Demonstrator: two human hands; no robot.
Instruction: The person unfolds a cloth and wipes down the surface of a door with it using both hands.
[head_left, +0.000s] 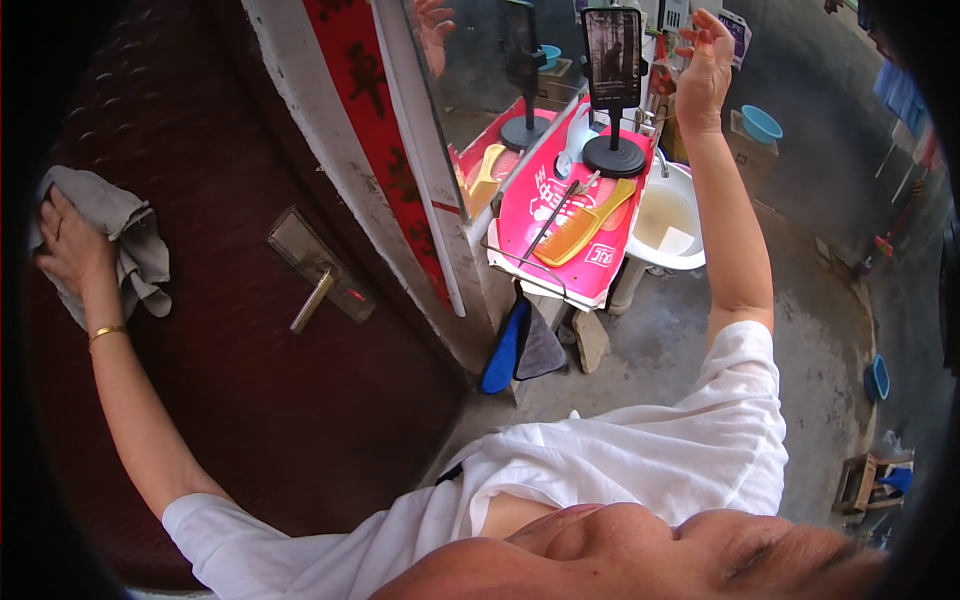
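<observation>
My left hand [75, 240] presses a grey cloth [145, 255] against the dark red door [210, 370] at the far left. The fingers lie over the cloth, and its loose folds hang beside the wrist. To the right of that hand, the door carries a metal handle plate [295, 245] with a lever handle [313, 302]. My right hand [705, 85] is raised at the upper right, its fingers loosely bent and apart, with nothing visible in them. Nearest to it is a phone [612, 60] on a round-based stand [613, 157].
A pink-covered shelf [522, 215] beside a mirror [465, 75] holds a yellow comb [570, 240]. Blue and grey cloths [507, 345] hang below it. A white washbasin [690, 255] stands alongside. Farther right are blue basins [762, 123] and a small wooden stool [856, 485].
</observation>
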